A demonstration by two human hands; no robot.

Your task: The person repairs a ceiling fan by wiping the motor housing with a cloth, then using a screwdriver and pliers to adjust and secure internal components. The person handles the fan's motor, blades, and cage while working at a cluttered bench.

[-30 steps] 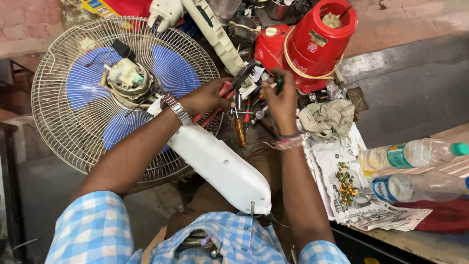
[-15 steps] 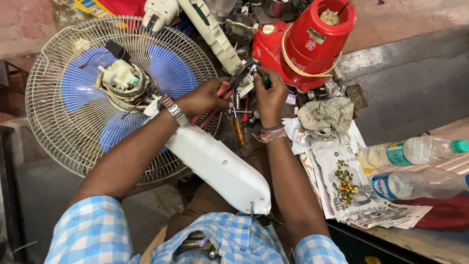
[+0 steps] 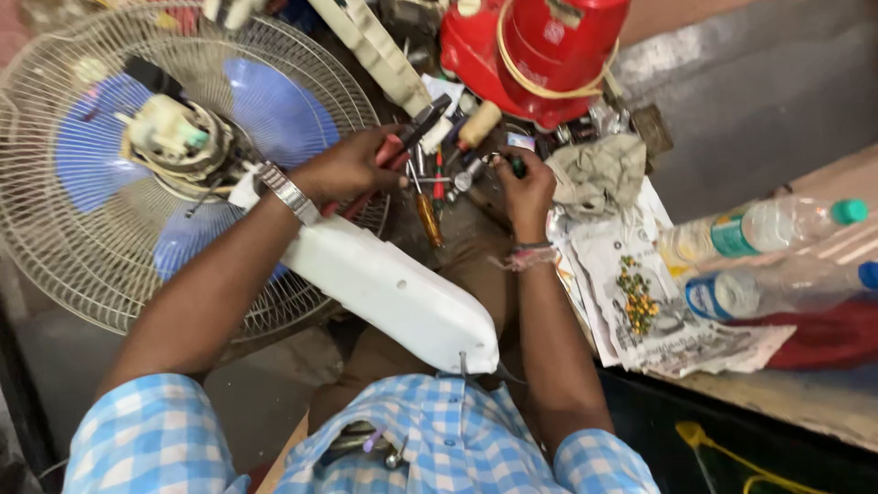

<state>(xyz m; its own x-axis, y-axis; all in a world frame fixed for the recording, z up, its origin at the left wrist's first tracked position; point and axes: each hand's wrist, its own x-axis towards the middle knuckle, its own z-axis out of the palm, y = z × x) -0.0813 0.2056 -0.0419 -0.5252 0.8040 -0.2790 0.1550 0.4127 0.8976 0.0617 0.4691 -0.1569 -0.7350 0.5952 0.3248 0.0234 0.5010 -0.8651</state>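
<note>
Two hands work in a crowded patch with little free room — the fan grille (image 3: 183, 174) fills the left side, a red appliance (image 3: 540, 55) crowds the top, and a newspaper (image 3: 658, 302) with two plastic bottles (image 3: 759, 229) takes the right. Open floor shows only at the upper right, past the crumpled rag (image 3: 594, 169).

Compared with half a second ago, the view has tipped downward: the red appliance sits higher and is partly cut off, and the right hand (image 3: 526, 187) has drawn a little lower, away from the appliance's base.

Red-handled pliers (image 3: 407, 142) lie clasped in the left hand (image 3: 352, 169), fingers wrapped round the handles, the dark nose poking up and right beyond the knuckles. The right hand is closed around a small green-tipped tool (image 3: 517, 166), pinched at the fingertips. Between the hands lies a scatter of screwdrivers (image 3: 428, 215) — just beside both, touching neither clearly. A white fan housing (image 3: 393, 293) rests below the left wrist, across the person's lap.
</note>
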